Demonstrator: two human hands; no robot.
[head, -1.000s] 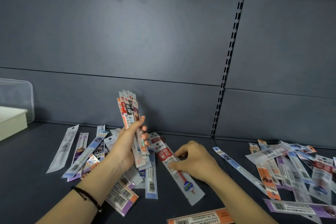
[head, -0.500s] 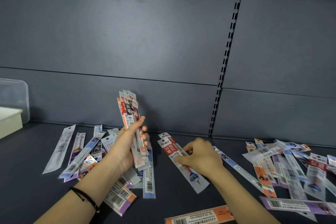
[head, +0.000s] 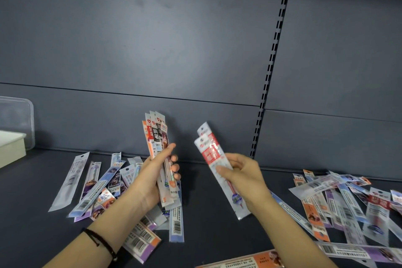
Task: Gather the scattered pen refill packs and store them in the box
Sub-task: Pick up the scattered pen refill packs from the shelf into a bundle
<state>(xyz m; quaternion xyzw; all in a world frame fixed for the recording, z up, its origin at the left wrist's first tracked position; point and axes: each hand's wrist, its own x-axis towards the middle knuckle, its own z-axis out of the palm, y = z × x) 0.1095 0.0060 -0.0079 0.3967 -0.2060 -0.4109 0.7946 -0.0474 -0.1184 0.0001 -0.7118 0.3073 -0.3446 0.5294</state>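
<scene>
My left hand [head: 152, 180] grips an upright bundle of pen refill packs [head: 156, 137] above the dark shelf. My right hand [head: 245, 178] holds two red-and-white refill packs [head: 210, 150] lifted off the shelf, tilted toward the bundle but apart from it. Several loose packs lie in a pile at the left [head: 102, 183] and another pile at the right [head: 348, 200]. A white box [head: 10, 148] stands at the far left edge, with a clear plastic lid [head: 19, 115] leaning behind it.
The dark shelf floor [head: 206, 235] ends at a grey back panel [head: 174, 50] with a slotted upright [head: 269, 67]. An orange pack [head: 243, 262] lies at the near edge between my arms. A black cord circles my left wrist [head: 100, 243].
My right hand has picked the two red-and-white packs up from the shelf and raised them toward the bundle. My left hand has kept its bundle in place.
</scene>
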